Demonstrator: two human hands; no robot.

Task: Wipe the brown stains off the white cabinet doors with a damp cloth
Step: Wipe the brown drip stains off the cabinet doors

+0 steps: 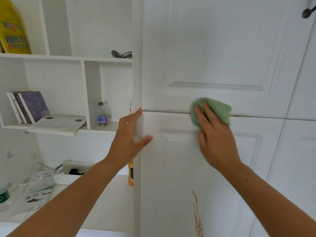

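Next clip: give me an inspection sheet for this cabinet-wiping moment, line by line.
Surface: white cabinet doors, brown stain low on the lower door.
Job's things: green cloth pressed over the seam between doors.
Clutter: books, bottle, yellow box on open shelves.
Grips: right hand flat on cloth; left hand holding door edge.
Cables: dark cord on upper shelf.
Surroundings: dark door knob top right.
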